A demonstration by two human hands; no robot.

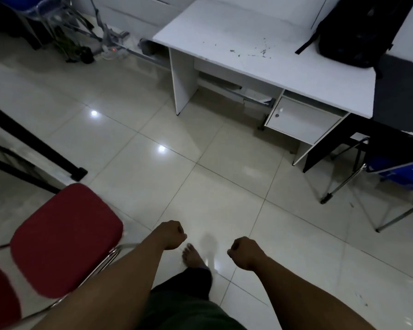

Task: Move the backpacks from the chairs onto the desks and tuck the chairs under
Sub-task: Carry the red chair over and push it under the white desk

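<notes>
Both hands [173,234] [244,252] seemingly fisted, each grip empty; backpack [351,29] on desk [260,65], well apart.

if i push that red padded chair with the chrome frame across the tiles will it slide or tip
The red padded chair with the chrome tube frame probably slides readily, since the glossy tiled floor looks smooth. The thin tubing suggests it is fairly light. Pushed high, it might tip; its feet are out of view.

An office or classroom is shown: a white counter [260,44] with a small cupboard [301,120] under it, and folding chairs [65,239] near it on tiles.
</notes>
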